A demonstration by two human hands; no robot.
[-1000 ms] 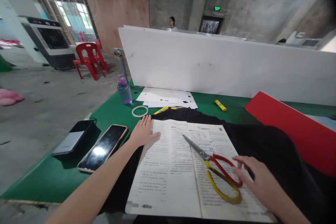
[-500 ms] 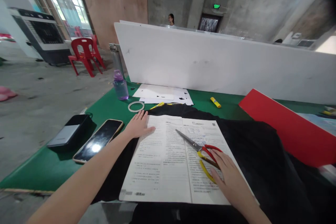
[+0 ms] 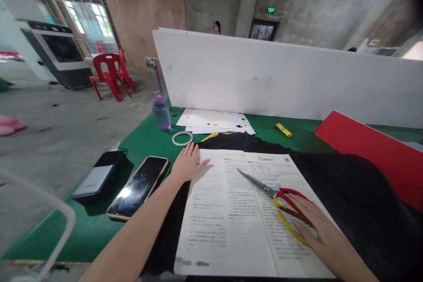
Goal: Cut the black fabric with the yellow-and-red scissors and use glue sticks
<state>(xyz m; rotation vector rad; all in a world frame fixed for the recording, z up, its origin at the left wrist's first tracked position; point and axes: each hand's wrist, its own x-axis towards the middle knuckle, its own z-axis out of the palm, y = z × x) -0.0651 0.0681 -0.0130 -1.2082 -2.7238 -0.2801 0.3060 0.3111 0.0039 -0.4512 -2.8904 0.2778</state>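
An open printed book lies on a dark cloth. My left hand rests flat on the book's upper left edge, its thumb apart from the fingers. Over the right page, my right hand is closed round the handles of a pair of scissors, one handle red and the other yellow. The blades point up and left across the page, pressed together. Part of the handles is hidden by my fingers.
Left of the book are a phone and a dark box-like device. Beyond stand a purple bottle, a tape ring, paper sheets and a glue stick. A white board and red board border the table.
The view has shifted, so the table's contents sit farther right and lower. A blurred white curved bar has appeared at lower left. Both hands keep about the same places on the book.
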